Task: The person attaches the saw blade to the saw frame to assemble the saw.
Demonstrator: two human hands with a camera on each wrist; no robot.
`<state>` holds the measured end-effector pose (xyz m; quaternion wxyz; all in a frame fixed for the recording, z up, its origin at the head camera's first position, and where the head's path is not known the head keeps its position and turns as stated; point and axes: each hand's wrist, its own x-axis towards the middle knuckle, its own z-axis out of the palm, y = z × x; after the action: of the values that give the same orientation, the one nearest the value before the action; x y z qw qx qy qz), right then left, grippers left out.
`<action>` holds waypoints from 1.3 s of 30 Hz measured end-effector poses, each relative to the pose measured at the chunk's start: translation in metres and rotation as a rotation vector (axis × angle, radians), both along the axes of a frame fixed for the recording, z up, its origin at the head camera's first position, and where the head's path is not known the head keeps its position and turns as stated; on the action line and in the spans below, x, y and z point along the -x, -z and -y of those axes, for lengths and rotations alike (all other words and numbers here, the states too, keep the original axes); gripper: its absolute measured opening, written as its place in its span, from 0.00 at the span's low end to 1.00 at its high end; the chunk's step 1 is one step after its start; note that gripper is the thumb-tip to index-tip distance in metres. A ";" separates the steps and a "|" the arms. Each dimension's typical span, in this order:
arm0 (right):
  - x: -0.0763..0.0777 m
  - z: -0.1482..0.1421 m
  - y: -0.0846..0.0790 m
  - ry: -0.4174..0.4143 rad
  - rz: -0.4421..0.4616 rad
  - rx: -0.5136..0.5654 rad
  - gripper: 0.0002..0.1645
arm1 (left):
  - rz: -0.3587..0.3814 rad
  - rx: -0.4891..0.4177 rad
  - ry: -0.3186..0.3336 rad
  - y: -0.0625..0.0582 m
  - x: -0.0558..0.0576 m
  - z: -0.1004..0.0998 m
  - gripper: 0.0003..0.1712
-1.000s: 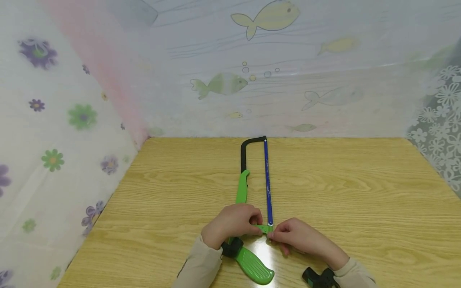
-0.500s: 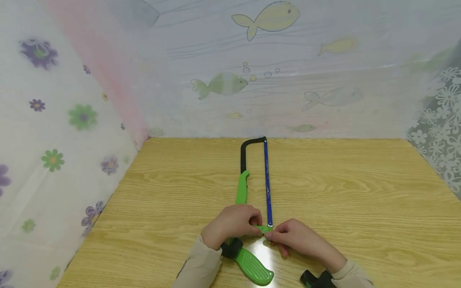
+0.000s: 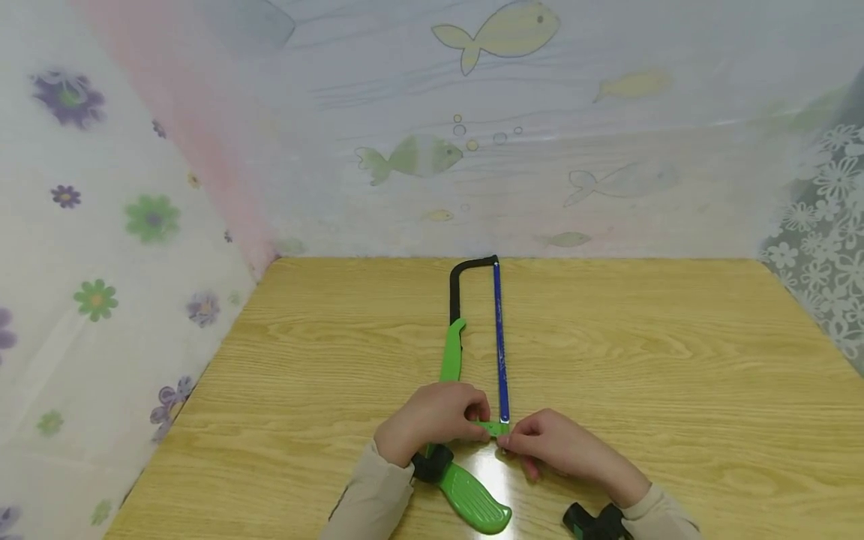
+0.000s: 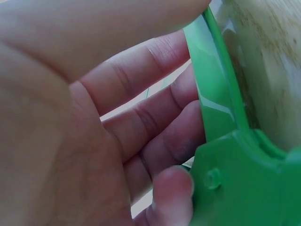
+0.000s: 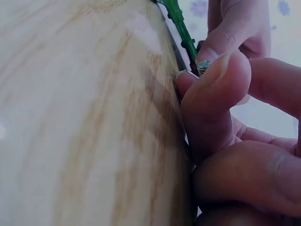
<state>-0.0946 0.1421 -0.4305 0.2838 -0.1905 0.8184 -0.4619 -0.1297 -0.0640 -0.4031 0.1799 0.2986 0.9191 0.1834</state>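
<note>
A hacksaw with a green and black frame (image 3: 454, 350) lies flat on the wooden table. Its blue blade (image 3: 501, 345) runs along the right side, and the ribbed green handle (image 3: 475, 501) points toward me. My left hand (image 3: 432, 416) grips the near green part of the frame, fingertips against the green bar (image 4: 214, 84) in the left wrist view. At the blade's near end, my right hand (image 3: 560, 448) pinches with thumb and finger. Between those fingertips a small threaded metal screw (image 5: 203, 67) sticks out in the right wrist view; the rest of it is hidden.
The wood-grain table (image 3: 675, 360) extends on both sides of the saw. A sheet printed with fish (image 3: 516, 30) hangs behind it, a flowered sheet (image 3: 94, 300) at the left. Black wrist bands (image 3: 433, 463) sit on both arms.
The right fingertips shift slightly at the blade's near end, moving a little left and then staying close there. The left hand and hacksaw hold their place.
</note>
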 end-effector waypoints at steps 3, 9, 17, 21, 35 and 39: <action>0.000 0.000 0.000 0.001 0.008 0.011 0.24 | 0.003 0.003 0.000 0.000 0.000 0.000 0.09; 0.001 -0.001 0.002 0.014 0.042 0.021 0.26 | 0.001 0.000 0.002 -0.001 0.000 0.000 0.08; 0.001 -0.001 0.003 0.006 0.044 0.035 0.24 | -0.006 -0.007 0.013 0.001 0.001 0.001 0.08; 0.001 -0.001 0.002 0.015 0.042 0.036 0.24 | -0.016 -0.004 0.011 0.002 0.001 0.001 0.08; -0.001 -0.001 0.006 0.090 0.007 0.023 0.20 | -0.021 0.010 0.005 0.007 0.002 0.000 0.09; -0.001 0.000 0.005 0.103 0.022 0.038 0.20 | -0.014 0.012 0.004 0.007 0.001 0.000 0.09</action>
<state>-0.0933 0.1422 -0.4359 0.2651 -0.1482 0.8151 -0.4933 -0.1311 -0.0640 -0.4096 0.1755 0.3006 0.9209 0.1753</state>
